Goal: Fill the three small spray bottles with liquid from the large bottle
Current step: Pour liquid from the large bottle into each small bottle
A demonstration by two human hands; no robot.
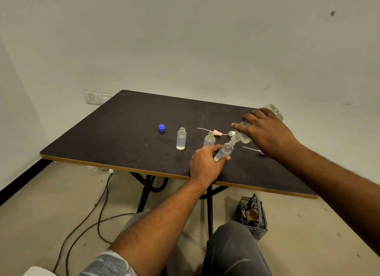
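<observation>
My right hand (267,131) grips the large clear bottle (274,111), tipped steeply with its mouth down onto the neck of a small clear bottle (224,151). My left hand (203,162) holds that small bottle tilted just above the dark table (123,131). Two more small bottles stand uncapped on the table: one (181,138) to the left with a little liquid at the bottom, another (209,139) just behind my left hand. A blue cap (161,127) lies further left. Spray tops with thin tubes lie nearby: a pink one (217,132) and a purple one (259,151).
The table's gold-edged front rim (102,166) is close to my knees. Under it are black legs (145,193), loose cables (98,214) on the floor and a dark plastic basket (254,216). A white wall with a switch plate (92,97) stands behind.
</observation>
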